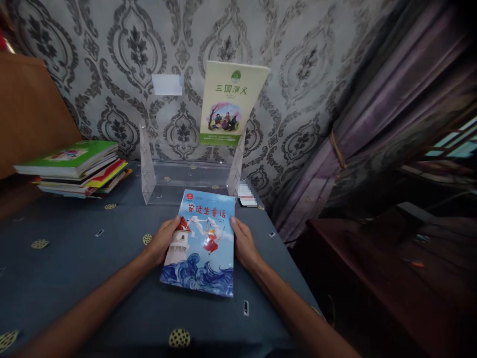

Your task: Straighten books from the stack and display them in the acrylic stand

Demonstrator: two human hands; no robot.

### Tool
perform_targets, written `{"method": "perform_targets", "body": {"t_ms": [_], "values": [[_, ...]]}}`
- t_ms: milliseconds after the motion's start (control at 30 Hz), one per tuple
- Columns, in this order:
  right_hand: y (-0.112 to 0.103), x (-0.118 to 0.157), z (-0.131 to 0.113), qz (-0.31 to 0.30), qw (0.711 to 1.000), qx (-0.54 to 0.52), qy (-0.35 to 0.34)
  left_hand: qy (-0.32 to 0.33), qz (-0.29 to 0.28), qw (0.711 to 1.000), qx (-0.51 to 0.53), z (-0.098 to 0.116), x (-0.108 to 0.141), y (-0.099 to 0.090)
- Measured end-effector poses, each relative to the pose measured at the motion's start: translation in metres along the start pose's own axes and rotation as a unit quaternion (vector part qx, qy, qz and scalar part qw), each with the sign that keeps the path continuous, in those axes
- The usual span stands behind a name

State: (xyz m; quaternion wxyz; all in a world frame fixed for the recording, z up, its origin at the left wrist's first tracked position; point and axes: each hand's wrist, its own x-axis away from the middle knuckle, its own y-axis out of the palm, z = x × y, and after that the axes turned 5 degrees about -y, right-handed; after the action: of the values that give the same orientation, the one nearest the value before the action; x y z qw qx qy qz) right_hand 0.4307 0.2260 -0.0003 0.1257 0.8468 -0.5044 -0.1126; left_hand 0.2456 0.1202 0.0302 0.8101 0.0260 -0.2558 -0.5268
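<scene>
Forearms (pixel 99 293): nearest the camera, extending from both lower corners over a dark blue-grey patterned tablecloth (pixel 122 325).

Left hand (pixel 163 242): closed on the left edge of the 安徒生童话 paperback (pixel 203 248), thumb at the front cover. Right hand (pixel 244 243): closed on the right edge, thumb uppermost. The paperback is face-up between both hands, above the near part of the table; contact with the cloth cannot be determined.

Clear acrylic book rack (pixel 148 171): located directly beyond the paperback. A 三国演义 book (pixel 227 107) is positioned upright at the rack's right side, cover outward, slightly tilted. A pale rectangular card (pixel 167 85) shows above the left side. A flat, dark-edged item (pixel 247 194), partly pixelated, is beside the rack's right foot.

Book stack (pixel 80 171): well left of the rack, green cover on top.

Rear: damask-patterned wallpaper (pixel 182 30); at right, a purple curtain (pixel 324 164) gathered by a cord (pixel 337 149).
</scene>
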Motion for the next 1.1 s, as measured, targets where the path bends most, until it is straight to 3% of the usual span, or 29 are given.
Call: {"method": "perform_targets", "body": {"t_ms": [133, 267, 333, 433, 533, 633, 767, 833, 933, 1000, 1100], "values": [[-0.011, -0.006, 0.006, 0.015, 0.998, 0.053, 0.022, -0.047, -0.043, 0.989, -0.135, 0.002, -0.008, -0.015], [-0.019, -0.011, 0.013, -0.008, 0.993, 0.116, 0.017, -0.081, -0.115, 0.93, -0.34, 0.009, -0.016, -0.037], [-0.021, -0.014, 0.015, -0.022, 0.99, 0.139, 0.022, -0.073, -0.11, 0.899, -0.417, 0.014, -0.018, -0.044], [-0.024, -0.019, 0.015, -0.032, 0.984, 0.178, 0.01, 0.036, -0.045, 0.853, -0.52, 0.021, -0.018, -0.047], [-0.028, -0.025, 0.013, -0.045, 0.968, 0.249, -0.002, 0.187, 0.035, 0.752, -0.631, 0.024, -0.019, -0.042], [-0.033, -0.027, 0.007, -0.034, 0.92, 0.388, -0.049, 0.247, 0.084, 0.671, -0.694, 0.024, -0.022, -0.032], [-0.03, -0.023, -0.005, 0.009, 0.792, 0.594, -0.141, 0.269, 0.076, 0.639, -0.717, 0.019, -0.029, -0.022], [-0.02, -0.02, -0.009, -0.038, 0.763, 0.614, -0.197, 0.269, 0.07, 0.634, -0.722, 0.015, -0.032, -0.019], [0.003, -0.019, -0.008, -0.2, 0.758, 0.555, -0.279, 0.281, 0.065, 0.62, -0.73, 0.007, -0.032, -0.018], [0.017, -0.021, -0.002, -0.288, 0.747, 0.523, -0.294, 0.29, 0.067, 0.604, -0.739, 0.002, -0.032, -0.02], [0.022, -0.029, 0.009, -0.325, 0.731, 0.531, -0.279, 0.299, 0.075, 0.586, -0.75, -0.004, -0.033, -0.023]]}}
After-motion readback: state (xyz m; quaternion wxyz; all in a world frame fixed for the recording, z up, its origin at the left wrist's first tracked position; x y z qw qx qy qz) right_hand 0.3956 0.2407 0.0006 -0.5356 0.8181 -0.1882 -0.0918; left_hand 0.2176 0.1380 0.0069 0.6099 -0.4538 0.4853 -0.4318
